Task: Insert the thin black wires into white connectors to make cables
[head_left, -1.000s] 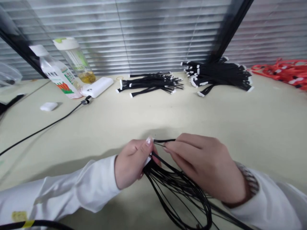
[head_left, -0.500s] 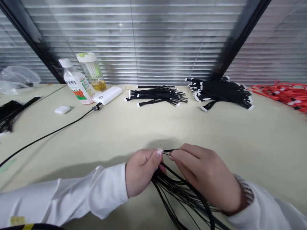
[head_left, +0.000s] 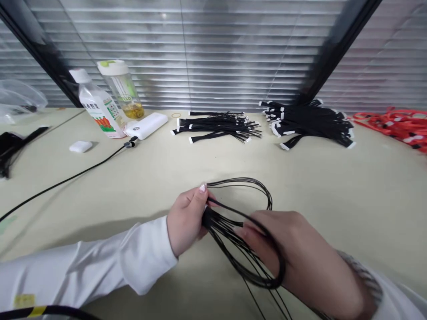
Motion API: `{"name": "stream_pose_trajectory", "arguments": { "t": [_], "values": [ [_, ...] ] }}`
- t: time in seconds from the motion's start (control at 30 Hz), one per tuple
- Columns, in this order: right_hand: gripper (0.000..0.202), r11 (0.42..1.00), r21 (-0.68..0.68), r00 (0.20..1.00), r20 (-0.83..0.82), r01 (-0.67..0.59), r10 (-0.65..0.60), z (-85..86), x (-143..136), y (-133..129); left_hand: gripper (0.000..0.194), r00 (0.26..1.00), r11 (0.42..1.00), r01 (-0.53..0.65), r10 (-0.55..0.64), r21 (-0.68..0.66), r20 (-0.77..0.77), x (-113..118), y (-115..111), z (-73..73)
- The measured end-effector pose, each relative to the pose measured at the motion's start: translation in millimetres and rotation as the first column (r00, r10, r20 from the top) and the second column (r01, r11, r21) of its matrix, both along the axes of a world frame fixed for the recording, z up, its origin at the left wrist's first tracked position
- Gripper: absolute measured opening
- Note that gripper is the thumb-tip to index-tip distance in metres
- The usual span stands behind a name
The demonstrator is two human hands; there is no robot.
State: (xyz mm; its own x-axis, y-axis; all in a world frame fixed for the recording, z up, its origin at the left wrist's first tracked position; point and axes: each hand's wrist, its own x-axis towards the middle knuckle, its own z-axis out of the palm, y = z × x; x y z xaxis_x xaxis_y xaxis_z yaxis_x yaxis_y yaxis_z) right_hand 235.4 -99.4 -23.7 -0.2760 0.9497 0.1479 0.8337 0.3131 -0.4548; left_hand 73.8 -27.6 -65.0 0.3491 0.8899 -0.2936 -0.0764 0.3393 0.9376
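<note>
Between its thumb and fingers my left hand [head_left: 187,214] pinches a bundle of thin black wires [head_left: 230,229]. Some of these wires arc up and over to the right, going behind my right hand [head_left: 296,253]. A thicker black loop curves down in front of that hand. My right hand is closed, thumb and fingers curled around part of the wires, slightly blurred; its fingertips are partly hidden. Other wire ends hang down toward the lower edge.
Along the back lie a small pile of black wire harnesses [head_left: 216,126], a larger pile [head_left: 308,121] and red cables [head_left: 393,126]. At left stand a juice bottle [head_left: 100,109] and a clear cup [head_left: 125,95], beside a white power bank [head_left: 147,126] and its black cable [head_left: 83,171].
My right hand has moved down and to the right, away from my left hand, drawing the wires into a wide loop. My left hand keeps its pinch, now slightly higher and further left in view.
</note>
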Motion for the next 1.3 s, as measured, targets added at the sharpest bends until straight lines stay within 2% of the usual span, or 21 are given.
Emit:
{"name": "stream_pose_trajectory", "arguments": {
  "t": [0.13, 0.27, 0.37, 0.5, 0.63, 0.77, 0.9, 1.03, 1.1, 1.17, 1.23, 1.3],
  "values": [
    [0.015, 0.991, -0.129, 0.989, -0.144, 0.017, -0.036, -4.9, -0.3, 6.4, 0.050, 1.000, 0.999, -0.005, 0.005, 0.036, 0.007, -0.5, -0.1, -0.8],
    [0.015, 0.989, -0.135, 0.974, -0.224, -0.066, 0.035, -8.9, -2.3, 9.0, 0.049, 0.999, 0.995, 0.027, -0.025, 0.096, -0.029, -2.3, -1.6, -1.3],
    [0.019, 0.989, -0.100, 0.972, -0.219, -0.110, 0.085, -12.8, -3.6, 9.9, 0.050, 0.997, 0.990, 0.071, -0.066, 0.119, -0.046, -3.8, -2.8, -0.9],
    [0.015, 0.991, -0.077, 0.971, -0.220, -0.112, 0.093, -16.6, -3.3, 10.2, 0.050, 0.994, 0.986, 0.095, -0.086, 0.135, -0.072, -5.4, -3.2, 0.2],
    [0.015, 0.988, -0.072, 0.976, -0.182, -0.138, 0.123, -18.5, -0.8, 9.6, 0.050, 0.991, 0.988, 0.112, -0.103, 0.107, -0.086, -5.7, -2.1, 2.5],
    [0.017, 0.981, -0.068, 0.974, -0.153, -0.182, 0.170, -18.7, 1.7, 9.2, 0.049, 0.980, 0.990, 0.123, -0.110, 0.069, -0.168, -4.5, -1.5, 7.3],
    [0.015, 0.984, -0.097, 0.968, -0.219, -0.148, 0.124, -16.2, 2.2, 8.4, 0.049, 0.975, 0.988, 0.126, -0.106, 0.092, -0.193, -4.3, -1.7, 8.7],
    [0.020, 0.991, -0.098, 0.983, -0.165, -0.095, 0.078, -14.8, 2.7, 8.2, 0.050, 0.979, 0.983, 0.141, -0.121, 0.115, -0.163, -5.0, -2.2, 6.7],
    [0.020, 0.991, -0.043, 0.989, -0.090, -0.124, 0.120, -13.1, 4.7, 8.9, 0.050, 0.981, 0.983, 0.133, -0.113, 0.122, -0.157, -4.9, -2.5, 6.3],
    [0.018, 0.986, 0.077, 0.988, 0.070, -0.145, 0.140, -8.9, 9.3, 9.9, 0.051, 0.982, 0.986, 0.116, -0.096, 0.118, -0.164, -4.5, -2.7, 6.3],
    [0.017, 0.959, 0.256, 0.961, 0.272, -0.119, 0.047, -2.6, 16.5, 10.6, 0.052, 0.982, 0.989, 0.103, -0.084, 0.106, -0.170, -3.9, -2.5, 6.1],
    [0.015, 0.886, 0.458, 0.919, 0.376, -0.074, -0.117, 4.3, 24.7, 10.5, 0.052, 0.983, 0.991, 0.098, -0.081, 0.094, -0.164, -3.8, -1.9, 5.5]
  ]
}}
